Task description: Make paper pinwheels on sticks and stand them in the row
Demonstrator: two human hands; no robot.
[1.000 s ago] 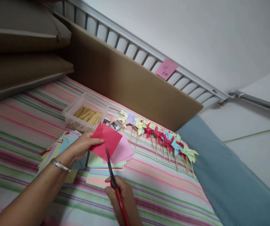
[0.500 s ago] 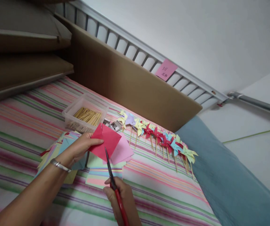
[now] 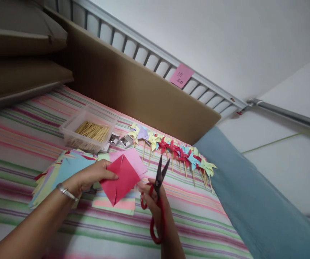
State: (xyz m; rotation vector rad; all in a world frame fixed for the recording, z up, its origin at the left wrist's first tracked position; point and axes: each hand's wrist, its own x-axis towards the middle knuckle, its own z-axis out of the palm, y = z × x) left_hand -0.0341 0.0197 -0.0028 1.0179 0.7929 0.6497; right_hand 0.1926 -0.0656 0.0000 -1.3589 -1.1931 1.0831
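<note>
My left hand (image 3: 90,177) pinches a red paper square (image 3: 121,178) by its left edge and holds it just above the striped cloth. The square shows cut slits at its corners. To its right, my right hand (image 3: 156,203) grips red-handled scissors (image 3: 157,187) whose dark blades stand apart and point up and away, clear of the paper. A pink sheet (image 3: 130,158) lies behind the red square. Under my left hand spreads a loose pile of coloured paper squares (image 3: 60,171).
A clear plastic tub of wooden sticks (image 3: 88,133) stands behind the paper pile, with small metal clips (image 3: 119,140) beside it. A row of finished paper pinwheels on sticks (image 3: 173,151) runs to the right. A cardboard panel (image 3: 133,93) stands behind; blue fabric (image 3: 241,190) covers the right.
The scissors have come out of the red square and swung to its right, blades now apart and pointing up. The red square has turned and dropped lower in my left hand.
</note>
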